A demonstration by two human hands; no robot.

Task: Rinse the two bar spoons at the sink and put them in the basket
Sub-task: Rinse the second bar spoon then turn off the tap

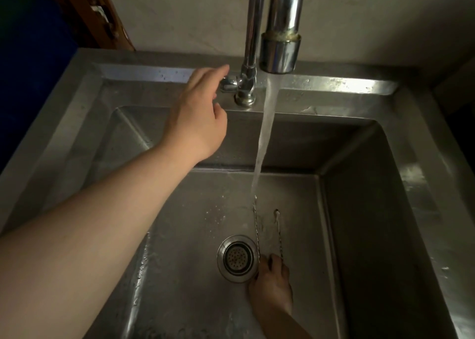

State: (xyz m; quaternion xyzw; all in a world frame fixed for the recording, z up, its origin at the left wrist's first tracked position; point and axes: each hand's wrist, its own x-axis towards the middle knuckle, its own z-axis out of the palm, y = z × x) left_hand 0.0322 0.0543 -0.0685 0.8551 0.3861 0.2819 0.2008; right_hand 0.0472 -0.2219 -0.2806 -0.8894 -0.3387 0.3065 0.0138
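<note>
Two thin bar spoons with twisted metal stems stand side by side low in the steel sink (359, 210). The left spoon (255, 225) has its far end under the running water. The right spoon (279, 233) lies just beside the stream. My right hand (271, 284) grips both stems near the drain. My left hand (198, 115) reaches up to the tap lever (228, 83), fingers spread and touching or just beside it. Water (264, 138) pours from the spout (280, 53). No basket is in view.
The round drain strainer (237, 257) sits left of my right hand. The tap's upright pipe (250, 56) rises at the sink's back rim. A pale wall stands behind, and a wooden frame (102, 12) shows at the top left.
</note>
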